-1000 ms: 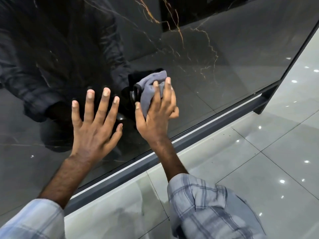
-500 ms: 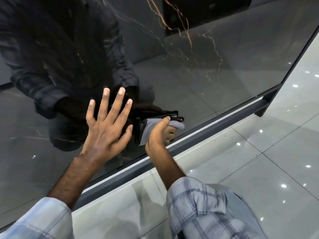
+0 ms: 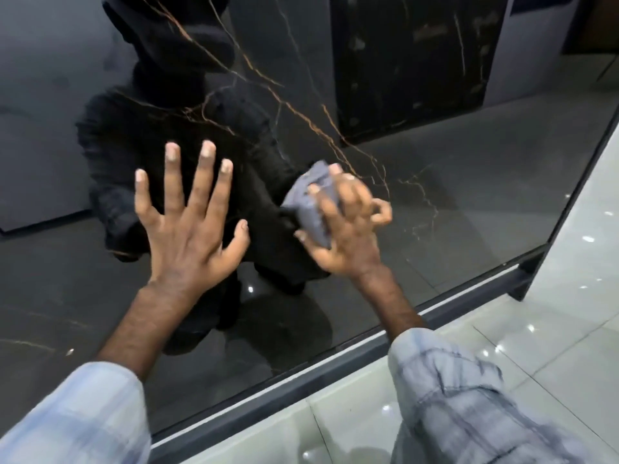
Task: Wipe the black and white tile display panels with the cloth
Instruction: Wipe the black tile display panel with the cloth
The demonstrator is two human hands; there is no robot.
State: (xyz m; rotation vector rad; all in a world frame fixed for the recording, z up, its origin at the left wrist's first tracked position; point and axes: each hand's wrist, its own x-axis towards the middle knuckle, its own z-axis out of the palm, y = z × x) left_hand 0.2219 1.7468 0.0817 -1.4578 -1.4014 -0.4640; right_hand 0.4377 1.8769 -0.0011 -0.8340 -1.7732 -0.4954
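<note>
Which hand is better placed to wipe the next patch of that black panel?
The right hand: it grips the grey cloth against the black panel. The left hand is spread flat on the panel, holding nothing.

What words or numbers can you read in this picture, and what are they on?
There are none: no word, number, label or sign can be read here.
The glossy black marble tile panel shows only golden veins and reflections.
The crumpled grey cloth in the right hand is plain.
The pale blue checked sleeve has a pattern, no writing.
</note>
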